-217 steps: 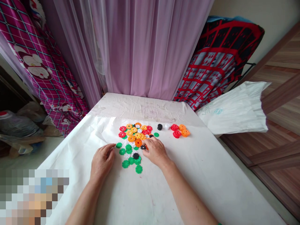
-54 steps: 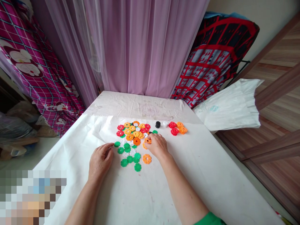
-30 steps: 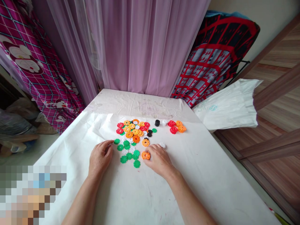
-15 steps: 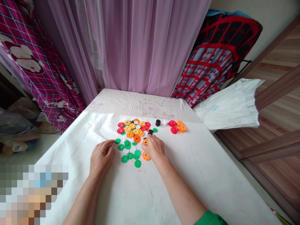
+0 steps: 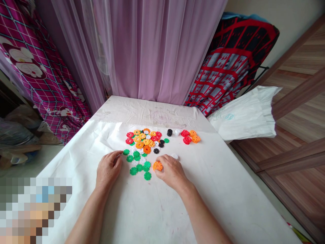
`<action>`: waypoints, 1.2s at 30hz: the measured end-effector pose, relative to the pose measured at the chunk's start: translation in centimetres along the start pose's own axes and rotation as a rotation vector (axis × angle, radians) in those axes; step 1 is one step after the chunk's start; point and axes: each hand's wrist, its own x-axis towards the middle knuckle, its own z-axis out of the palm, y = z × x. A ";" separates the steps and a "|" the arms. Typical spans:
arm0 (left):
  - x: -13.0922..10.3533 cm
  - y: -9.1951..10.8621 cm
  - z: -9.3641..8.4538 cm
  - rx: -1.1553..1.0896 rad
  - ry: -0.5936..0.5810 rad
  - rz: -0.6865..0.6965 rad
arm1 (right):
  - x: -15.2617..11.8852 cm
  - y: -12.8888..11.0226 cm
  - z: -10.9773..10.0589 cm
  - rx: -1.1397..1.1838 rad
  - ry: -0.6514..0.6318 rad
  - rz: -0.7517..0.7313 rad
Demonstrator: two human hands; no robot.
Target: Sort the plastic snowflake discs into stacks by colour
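On the white-covered table lies a loose pile of notched plastic snowflake discs, among them yellow discs (image 5: 143,136), red discs (image 5: 129,140) and green discs (image 5: 139,167). My right hand (image 5: 173,171) is closed at the pile's near right side, thumb and fingers on orange snowflake discs (image 5: 157,165); how many is unclear. A white disc (image 5: 174,156) shows just beyond its knuckles. To the left of the pile my left hand (image 5: 109,168) rests with fingers stretched out and thumb apart, holding nothing visible. Its fingertips reach the edge of a green disc (image 5: 126,152).
Right of the pile stand a black stack of discs (image 5: 170,132), a white group (image 5: 177,132), red stacks (image 5: 187,140) and orange stacks (image 5: 196,138). A white bag (image 5: 246,115) hangs over the table's right edge. Purple curtains (image 5: 162,47) hang behind the table (image 5: 157,210).
My right hand has drawn back from the black discs toward me and closed on the orange discs. A black disc and a white disc now show. My left hand stays in place.
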 end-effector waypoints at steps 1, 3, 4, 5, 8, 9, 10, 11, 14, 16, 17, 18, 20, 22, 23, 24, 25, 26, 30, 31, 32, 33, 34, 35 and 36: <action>0.0 0.0 0.0 -0.001 -0.002 0.001 | -0.1 -0.1 0.1 -0.019 -0.003 -0.005; 0.0 -0.1 0.0 -0.001 -0.009 0.000 | -0.1 -0.2 0.3 -0.044 -0.008 -0.011; 0.0 -0.1 0.0 0.000 -0.013 -0.001 | -0.1 -0.2 0.4 -0.046 -0.012 -0.015; 0.0 -0.1 -0.1 0.001 -0.016 -0.001 | -0.1 -0.1 0.5 -0.044 -0.016 -0.020; 0.0 0.0 -0.1 0.001 -0.023 -0.005 | -0.1 0.0 0.7 -0.026 -0.023 -0.036; 0.0 0.0 -0.2 0.002 -0.025 -0.007 | -0.1 0.1 0.8 -0.024 -0.023 -0.041; 0.0 0.1 -0.2 0.002 -0.027 -0.009 | -0.1 0.0 0.9 -0.027 -0.024 -0.046; 0.0 0.1 -0.2 0.002 -0.031 -0.011 | -0.1 0.0 1.0 -0.032 -0.026 -0.051; 0.0 0.1 -0.2 0.003 -0.032 -0.012 | 0.0 -0.1 1.1 -0.050 -0.045 -0.044; 0.1 0.1 -0.2 0.003 -0.031 -0.009 | 0.1 0.1 1.0 -0.053 -0.065 -0.017; 0.1 0.0 -0.1 0.005 -0.030 -0.008 | 0.0 0.2 0.8 -0.051 -0.076 -0.002; 0.1 0.0 -0.1 0.006 -0.028 -0.007 | 0.0 0.3 0.7 -0.048 -0.086 0.009; 0.1 -0.1 0.0 0.008 -0.020 -0.001 | -0.2 0.6 0.3 -0.043 -0.104 0.028; 0.0 -0.1 0.1 0.006 -0.009 0.008 | -0.3 0.7 -0.1 -0.040 -0.121 0.037; 0.0 -0.1 0.1 0.005 -0.005 0.011 | -0.3 0.7 -0.3 -0.041 -0.126 0.038; 0.0 -0.1 0.1 0.005 -0.004 0.012 | -0.1 0.6 -0.5 -0.040 -0.126 0.035; 0.0 -0.1 0.1 0.005 -0.005 0.010 | 0.1 0.5 -0.7 -0.037 -0.118 0.028; 0.0 -0.2 0.1 0.007 -0.008 0.009 | 0.5 0.4 -1.0 -0.034 -0.101 0.014; 0.0 -0.1 0.0 0.017 -0.023 0.003 | 3.6 -0.6 -1.5 -0.047 -0.018 -0.117; 0.0 -0.1 0.0 0.020 -0.024 0.001 | 4.6 -0.8 -1.4 -0.063 -0.006 -0.169; 0.0 0.0 0.0 0.022 -0.023 0.000 | 5.5 -1.0 -1.3 -0.084 0.001 -0.220; 0.0 0.0 0.0 0.023 -0.019 -0.002 | 6.4 -1.2 -1.1 -0.107 0.000 -0.266; 0.0 0.0 0.0 0.022 -0.014 -0.001 | 7.2 -1.3 -0.8 -0.129 -0.009 -0.305; 0.0 0.1 0.0 0.020 -0.010 0.000 | 7.8 -1.3 -0.5 -0.148 -0.022 -0.334; 0.0 0.1 0.0 0.018 -0.007 0.001 | 8.4 -1.3 -0.2 -0.163 -0.033 -0.356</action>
